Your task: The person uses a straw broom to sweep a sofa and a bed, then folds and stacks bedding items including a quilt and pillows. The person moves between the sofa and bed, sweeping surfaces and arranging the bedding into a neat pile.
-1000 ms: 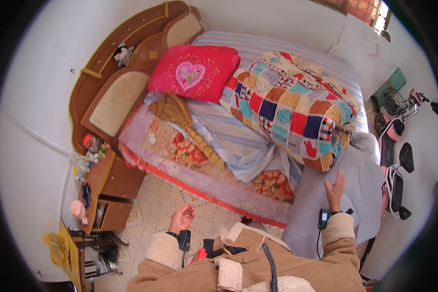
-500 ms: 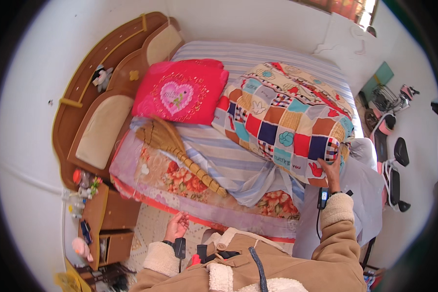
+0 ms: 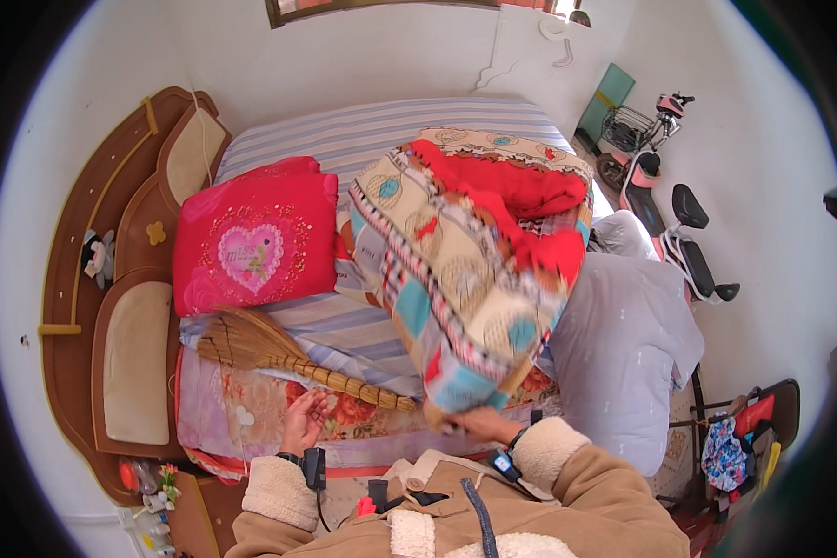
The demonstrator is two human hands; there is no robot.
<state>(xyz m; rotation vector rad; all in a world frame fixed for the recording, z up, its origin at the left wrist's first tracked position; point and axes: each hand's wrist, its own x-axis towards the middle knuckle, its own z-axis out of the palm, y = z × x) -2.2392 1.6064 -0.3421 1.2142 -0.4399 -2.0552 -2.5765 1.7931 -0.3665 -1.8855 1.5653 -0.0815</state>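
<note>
My right hand (image 3: 482, 425) grips the near corner of a patterned patchwork quilt (image 3: 465, 279), pulled toward me at the bed's front edge. The quilt is partly turned over, and its red inner side shows at the top right; its lower part is blurred by motion. My left hand (image 3: 304, 423) hovers near the bed's front edge, fingers loosely bent and apart, holding nothing. Just beyond it lies a straw broom (image 3: 302, 365), its handle pointing toward the quilt. Folded red bedding with a pink heart (image 3: 251, 256) lies to the left of the quilt, by the headboard.
A blue-striped sheet (image 3: 381, 113) is pushed back over a flowered mattress (image 3: 219, 409). Grey bedding (image 3: 623, 353) hangs over the right end. The wooden headboard (image 3: 126, 298) stands left, above a bedside cabinet (image 3: 188, 521). Beyond the bed are a pink scooter (image 3: 644, 186) and a loaded chair (image 3: 735, 446).
My right hand has drawn the quilt's corner left and toward me, so the quilt has turned and its red side shows. My left hand has shifted closer to the broom. The view has turned right.
</note>
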